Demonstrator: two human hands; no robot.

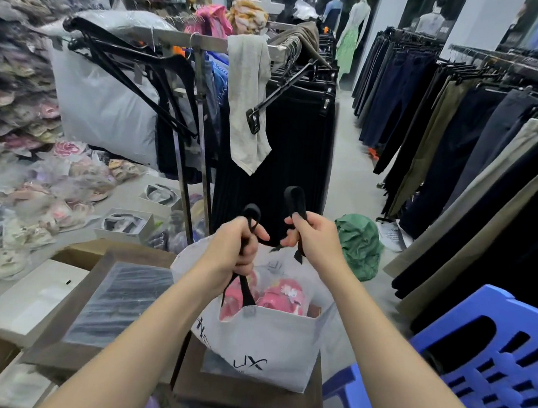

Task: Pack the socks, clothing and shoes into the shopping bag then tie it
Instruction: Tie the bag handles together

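Centre stage, a metal rack carries black hangers and a grey cloth draped over its rail, dark skirts hanging just behind. Off to the right, rows of trousers line the aisle, navy, black and khaki. A green bundle sits on the floor near them, and a blue stool fills the lower right corner. On the left, bagged goods are heaped high, with open white boxes on the floor beside them. Far back, a mannequin stands in a green dress
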